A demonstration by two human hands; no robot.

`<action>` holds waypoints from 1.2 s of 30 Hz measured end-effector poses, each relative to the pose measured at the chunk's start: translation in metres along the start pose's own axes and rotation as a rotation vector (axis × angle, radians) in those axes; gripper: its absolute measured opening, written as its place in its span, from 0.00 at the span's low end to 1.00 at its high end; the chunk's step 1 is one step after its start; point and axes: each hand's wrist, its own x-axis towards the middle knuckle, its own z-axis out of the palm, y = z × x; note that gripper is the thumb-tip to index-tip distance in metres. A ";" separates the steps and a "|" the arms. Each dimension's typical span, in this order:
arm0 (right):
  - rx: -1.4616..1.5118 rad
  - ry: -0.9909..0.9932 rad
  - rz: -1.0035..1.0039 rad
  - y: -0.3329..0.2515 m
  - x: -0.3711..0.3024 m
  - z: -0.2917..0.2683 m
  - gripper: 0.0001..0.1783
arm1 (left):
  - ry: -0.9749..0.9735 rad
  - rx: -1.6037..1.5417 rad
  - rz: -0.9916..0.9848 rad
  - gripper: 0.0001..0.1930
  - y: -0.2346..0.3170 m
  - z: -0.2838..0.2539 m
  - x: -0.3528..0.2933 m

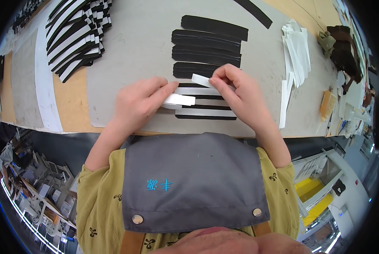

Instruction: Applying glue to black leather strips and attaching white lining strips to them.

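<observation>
A bare lane of the grey table [134,46] runs between the fanned pile of black-and-white striped strips [73,46] at left and the central column of flat black strips [210,53]; a hand could pass there. Another lane opens right of the column, bounded by the loose pile of long white strips [297,55] and, at the top, a lone slanting black strip [255,13]. Near the front edge, the left hand's grip [138,99] and the right hand's grip [240,93] obstruct both sides of the white-banded black strips [206,112]. A crumpled dark brown cloth [346,48] and a yellowish block [328,106] crowd the far right.
</observation>
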 end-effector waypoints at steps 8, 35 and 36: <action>-0.275 0.026 -0.113 -0.004 0.027 0.027 0.10 | -0.005 0.084 -0.028 0.23 0.000 0.004 -0.001; -0.537 0.096 -0.113 -0.005 0.035 0.040 0.10 | 0.038 0.052 -0.110 0.28 -0.004 0.011 0.002; -0.537 0.098 -0.122 -0.006 0.035 0.041 0.10 | 0.039 0.046 -0.107 0.28 -0.005 0.011 0.001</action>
